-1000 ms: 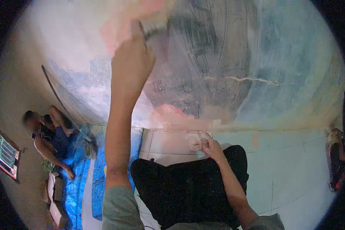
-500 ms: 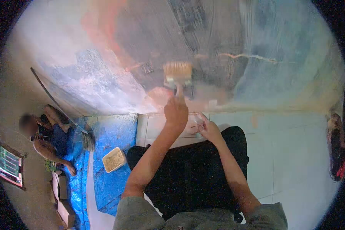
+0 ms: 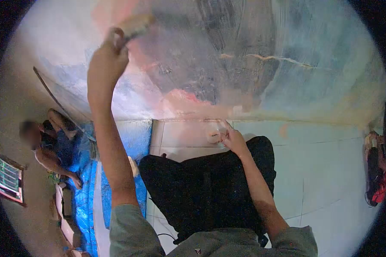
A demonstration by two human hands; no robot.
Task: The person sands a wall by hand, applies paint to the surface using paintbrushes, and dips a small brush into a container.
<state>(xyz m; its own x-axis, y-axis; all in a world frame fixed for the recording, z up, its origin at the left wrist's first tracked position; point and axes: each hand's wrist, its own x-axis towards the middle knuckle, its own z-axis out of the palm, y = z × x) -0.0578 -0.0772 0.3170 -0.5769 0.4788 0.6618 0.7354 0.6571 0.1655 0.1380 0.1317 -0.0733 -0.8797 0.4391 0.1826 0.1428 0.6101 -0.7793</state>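
My left hand (image 3: 109, 64) is raised at the upper left, its fingers wrapped round the handle of a wide paintbrush (image 3: 135, 26). The pale bristles point up and to the right, close to the painted wall (image 3: 244, 85); motion blurs them, so contact is unclear. My right hand (image 3: 235, 140) stays low, by the foot of the wall above my right knee. Its fingers are bent round a small, pale, partly see-through thing (image 3: 214, 135) whose kind I cannot make out. Grey, blue and pink patches cover the wall, with a pale crack-like line crossing it.
A blue tarp (image 3: 135, 132) lies on the tiled floor (image 3: 313, 171) to the left. My left arm mostly hides a pale tub (image 3: 134, 167) there. Another person (image 3: 58, 145) sits at far left beside a brush-like bundle (image 3: 94, 150). Dark and red items (image 3: 375, 171) are at far right.
My left hand has swept the paintbrush up and left from the middle of the wall, and the brush has tilted right. The left arm now covers most of the tub. My right hand has barely moved.
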